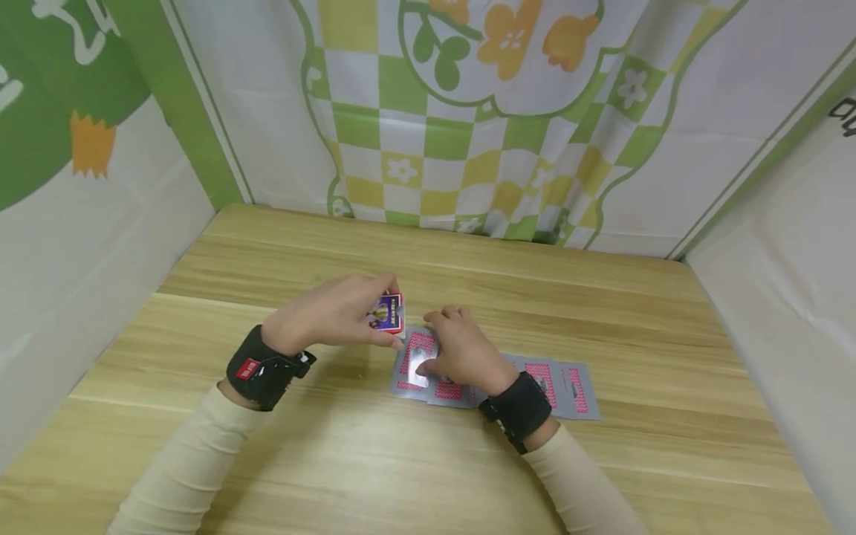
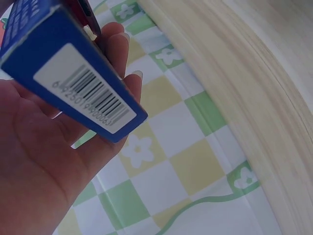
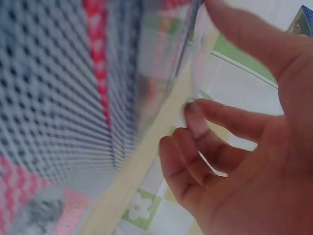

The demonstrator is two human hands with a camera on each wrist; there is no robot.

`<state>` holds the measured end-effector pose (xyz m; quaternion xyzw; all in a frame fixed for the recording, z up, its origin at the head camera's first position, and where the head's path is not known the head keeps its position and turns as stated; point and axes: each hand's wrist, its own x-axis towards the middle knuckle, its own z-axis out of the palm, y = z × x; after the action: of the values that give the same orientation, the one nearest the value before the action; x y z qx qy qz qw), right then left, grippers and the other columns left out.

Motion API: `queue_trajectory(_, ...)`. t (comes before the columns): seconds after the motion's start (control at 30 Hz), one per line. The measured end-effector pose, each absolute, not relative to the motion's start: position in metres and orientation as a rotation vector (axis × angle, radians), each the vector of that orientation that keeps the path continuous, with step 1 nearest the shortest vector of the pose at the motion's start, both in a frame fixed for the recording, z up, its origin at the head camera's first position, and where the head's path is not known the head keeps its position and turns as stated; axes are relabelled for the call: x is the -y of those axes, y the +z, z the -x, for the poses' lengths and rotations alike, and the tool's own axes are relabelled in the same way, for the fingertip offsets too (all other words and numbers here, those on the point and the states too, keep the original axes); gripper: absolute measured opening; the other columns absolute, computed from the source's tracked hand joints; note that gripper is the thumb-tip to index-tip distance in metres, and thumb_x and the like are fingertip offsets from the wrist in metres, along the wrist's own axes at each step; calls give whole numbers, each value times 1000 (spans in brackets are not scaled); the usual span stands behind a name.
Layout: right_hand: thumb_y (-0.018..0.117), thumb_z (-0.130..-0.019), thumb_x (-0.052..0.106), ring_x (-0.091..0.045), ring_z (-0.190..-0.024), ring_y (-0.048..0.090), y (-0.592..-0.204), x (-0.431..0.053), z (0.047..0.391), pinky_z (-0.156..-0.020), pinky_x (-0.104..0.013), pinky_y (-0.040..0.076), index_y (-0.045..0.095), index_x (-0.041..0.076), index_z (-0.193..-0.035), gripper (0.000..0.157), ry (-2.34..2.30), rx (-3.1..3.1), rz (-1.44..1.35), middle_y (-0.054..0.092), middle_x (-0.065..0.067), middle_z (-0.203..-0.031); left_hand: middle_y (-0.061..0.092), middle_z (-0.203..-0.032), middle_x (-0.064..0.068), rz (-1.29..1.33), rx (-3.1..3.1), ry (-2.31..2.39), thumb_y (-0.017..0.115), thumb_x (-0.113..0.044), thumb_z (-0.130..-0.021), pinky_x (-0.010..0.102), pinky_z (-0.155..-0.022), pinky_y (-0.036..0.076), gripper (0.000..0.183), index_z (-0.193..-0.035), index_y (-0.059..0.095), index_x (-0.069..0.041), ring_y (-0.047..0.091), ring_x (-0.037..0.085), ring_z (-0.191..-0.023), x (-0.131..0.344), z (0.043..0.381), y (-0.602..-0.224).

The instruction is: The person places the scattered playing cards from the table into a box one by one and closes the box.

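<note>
My left hand (image 1: 334,308) grips a small playing card box (image 1: 386,312) between thumb and fingers, just above the table. In the left wrist view the blue side of the box (image 2: 88,93) shows a white barcode label. My right hand (image 1: 461,349) pinches the leftmost playing card (image 1: 416,357), thumb on its near part and fingers at its far edge. A row of face-down playing cards (image 1: 540,375) with pink-red patterned backs and grey borders runs rightward, partly hidden under the right hand and wrist. Close up, the cards (image 3: 54,98) look blurred beside the right fingers.
The cards lie on a light wooden table (image 1: 321,453). A green, yellow and white checked curtain (image 1: 435,148) hangs along its back edge. Pale fabric walls (image 1: 789,245) stand at both sides. Each wrist wears a black strap (image 1: 264,368).
</note>
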<state>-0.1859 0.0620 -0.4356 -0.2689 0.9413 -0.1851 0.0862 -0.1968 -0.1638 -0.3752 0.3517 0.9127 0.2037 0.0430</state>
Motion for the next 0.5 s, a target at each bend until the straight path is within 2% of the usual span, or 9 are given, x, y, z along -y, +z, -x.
queue_trajectory(0.13,74,-80,17,-20,-87,54,-426,-66,188,-69,-36,51,58,6,-119,43,-828,-2689,823,61,-10,-100,59,-77,-5,-1066,-2788,629,70,-64,-68,28,-53,48,64,-105,49,-17,55,6,-62,165,196,-376)
queue_trajectory(0.2,69,-84,12,-16,-76,56,-420,-71,190,-62,-33,50,60,8,-114,32,-977,-2594,823,62,-7,-93,59,-77,-5,-1061,-2792,630,73,-59,-69,28,-53,48,61,-106,49,-16,55,7,-63,165,196,-376)
queue_trajectory(0.27,65,-87,8,-16,-68,58,-413,-75,191,-57,-33,50,57,9,-119,33,-1124,-2494,794,62,-8,-95,59,-77,-5,-1049,-2794,637,75,-56,-69,29,-52,49,60,-106,49,-16,55,7,-63,165,196,-375)
queue_trajectory(0.37,64,-89,8,-19,-71,60,-405,-82,192,-58,-33,51,48,13,-132,47,-1286,-2456,729,58,-10,-105,59,-77,-5,-1043,-2799,629,75,-56,-69,28,-53,49,61,-106,49,-16,56,7,-63,165,196,-375)
queue_trajectory(0.43,63,-89,5,-25,-67,61,-399,-85,193,-56,-33,51,40,15,-139,56,-1410,-2442,687,57,-13,-103,59,-77,-5,-1043,-2800,627,76,-56,-68,29,-53,49,61,-106,49,-16,56,7,-64,165,197,-374)
queue_trajectory(0.5,62,-90,6,-26,-64,60,-395,-87,193,-54,-31,49,39,19,-141,58,-1523,-2450,637,58,-14,-95,59,-77,-5,-1047,-2796,627,75,-57,-68,29,-53,49,62,-106,49,-15,55,7,-63,165,197,-374)
